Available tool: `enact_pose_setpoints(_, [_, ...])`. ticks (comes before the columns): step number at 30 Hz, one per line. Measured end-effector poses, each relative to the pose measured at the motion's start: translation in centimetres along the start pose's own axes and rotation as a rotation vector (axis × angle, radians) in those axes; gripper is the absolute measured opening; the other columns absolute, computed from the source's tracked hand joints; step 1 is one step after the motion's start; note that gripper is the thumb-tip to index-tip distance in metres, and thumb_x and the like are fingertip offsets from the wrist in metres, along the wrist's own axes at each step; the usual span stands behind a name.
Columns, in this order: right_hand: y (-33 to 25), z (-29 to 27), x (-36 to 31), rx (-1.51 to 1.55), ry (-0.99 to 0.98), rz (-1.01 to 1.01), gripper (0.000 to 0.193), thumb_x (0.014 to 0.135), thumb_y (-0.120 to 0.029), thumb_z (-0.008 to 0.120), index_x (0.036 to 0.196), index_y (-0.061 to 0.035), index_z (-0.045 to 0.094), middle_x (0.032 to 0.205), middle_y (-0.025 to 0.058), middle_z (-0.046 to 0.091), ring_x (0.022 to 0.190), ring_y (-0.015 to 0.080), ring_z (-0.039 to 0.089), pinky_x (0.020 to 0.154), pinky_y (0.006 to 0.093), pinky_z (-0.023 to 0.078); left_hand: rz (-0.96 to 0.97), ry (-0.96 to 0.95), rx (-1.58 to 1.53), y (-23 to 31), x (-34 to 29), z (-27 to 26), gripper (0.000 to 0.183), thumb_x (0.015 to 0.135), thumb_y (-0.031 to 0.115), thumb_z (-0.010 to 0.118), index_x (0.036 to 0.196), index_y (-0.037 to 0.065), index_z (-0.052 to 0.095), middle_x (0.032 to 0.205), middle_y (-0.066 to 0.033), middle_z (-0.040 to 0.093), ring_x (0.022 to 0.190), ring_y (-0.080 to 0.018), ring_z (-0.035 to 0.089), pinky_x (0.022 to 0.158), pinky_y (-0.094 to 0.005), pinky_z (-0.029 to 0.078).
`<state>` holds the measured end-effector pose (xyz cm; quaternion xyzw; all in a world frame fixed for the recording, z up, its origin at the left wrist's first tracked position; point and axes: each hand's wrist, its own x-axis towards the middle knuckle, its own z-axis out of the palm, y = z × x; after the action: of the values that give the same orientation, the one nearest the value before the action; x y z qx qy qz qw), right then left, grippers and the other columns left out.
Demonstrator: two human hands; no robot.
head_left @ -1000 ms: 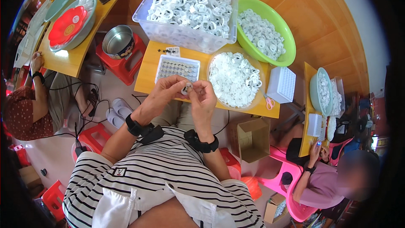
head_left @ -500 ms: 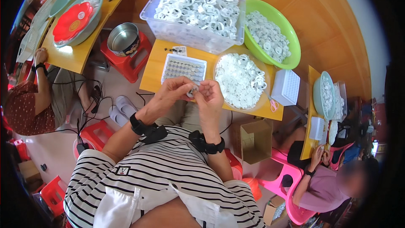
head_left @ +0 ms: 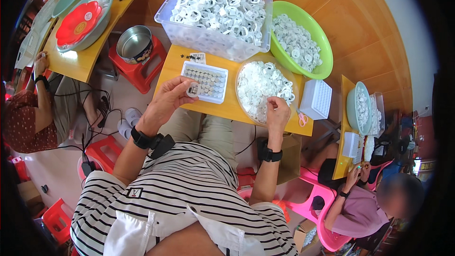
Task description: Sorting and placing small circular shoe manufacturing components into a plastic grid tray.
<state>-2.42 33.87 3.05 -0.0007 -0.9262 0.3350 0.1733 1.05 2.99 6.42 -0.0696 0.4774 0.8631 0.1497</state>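
Note:
My left hand [head_left: 169, 98] pinches a small white plastic part with a ring shape [head_left: 193, 90] between thumb and fingers. It is held over the near left edge of a white tray [head_left: 224, 85] that carries rows of small round silver-grey pieces [head_left: 204, 77]. At the near right rim of a round clear basin [head_left: 240, 98], heaped with small white plastic pieces [head_left: 260, 85], is my right hand [head_left: 277, 115]. Its fingertips are pinched together over the pile, and what they hold, if anything, is too small to make out.
Behind stand a large clear bin [head_left: 163, 19] of white ring parts and a green basin [head_left: 327, 50] with similar parts. Pink scissors [head_left: 302, 119] and a white slotted box [head_left: 316, 99] lie to the right. Two people sit at neighbouring tables.
My hands were together on the small part. The right hand has moved away right to the round basin; the left has shifted left, still holding the part.

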Motion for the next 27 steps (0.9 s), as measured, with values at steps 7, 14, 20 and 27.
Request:
enact_pose_setpoints(7, [0.5, 0.3, -0.2, -0.114, -0.102, -0.245, 0.016, 0.067, 0.007, 0.06, 0.082, 0.0011, 0.063, 0.076, 0.0128, 0.059, 0.067, 0.0251, 0.059, 0.062, 0.0316, 0.047, -0.016, -0.019, -0.033, -0.7, -0.1, -0.1, 0.023, 0.092, 0.02, 0.049, 0.101, 0.001, 0.058, 0.095, -0.0081, 0.062, 0.077, -0.0114, 0.062, 0.07, -0.0215, 0.053])
enact_pose_setpoints(14, [0.5, -0.6, 0.4, -0.077, -0.237, -0.247, 0.021, 0.066, 0.008, 0.06, 0.086, 0.0022, 0.06, 0.078, 0.0136, 0.057, 0.072, 0.0276, 0.058, 0.064, 0.0328, 0.047, -0.044, -0.008, -0.009, -0.5, -0.3, 0.5, 0.024, 0.092, 0.021, 0.05, 0.101, 0.001, 0.059, 0.093, -0.0071, 0.061, 0.077, -0.0107, 0.061, 0.07, -0.0212, 0.052])
enact_pose_setpoints(20, [0.7, -0.8, 0.6, -0.038, -0.242, -0.245, 0.018, 0.067, 0.006, 0.059, 0.085, 0.0019, 0.06, 0.081, 0.0156, 0.057, 0.078, 0.034, 0.056, 0.068, 0.0379, 0.045, -0.051, -0.041, 0.006, -1.1, -0.3, 0.7, 0.025, 0.092, 0.021, 0.05, 0.101, 0.0, 0.058, 0.092, -0.007, 0.062, 0.078, -0.012, 0.063, 0.069, -0.0208, 0.053])
enact_pose_setpoints(27, [0.9, -0.6, 0.2, -0.086, -0.085, -0.179, 0.013, 0.074, 0.004, 0.056, 0.086, 0.0018, 0.061, 0.078, 0.0135, 0.058, 0.07, 0.0289, 0.059, 0.062, 0.0355, 0.046, -0.072, -0.016, 0.008, -1.0, -0.4, 0.9, 0.025, 0.091, 0.023, 0.051, 0.101, 0.002, 0.059, 0.09, -0.0063, 0.061, 0.075, -0.011, 0.061, 0.069, -0.0209, 0.051])
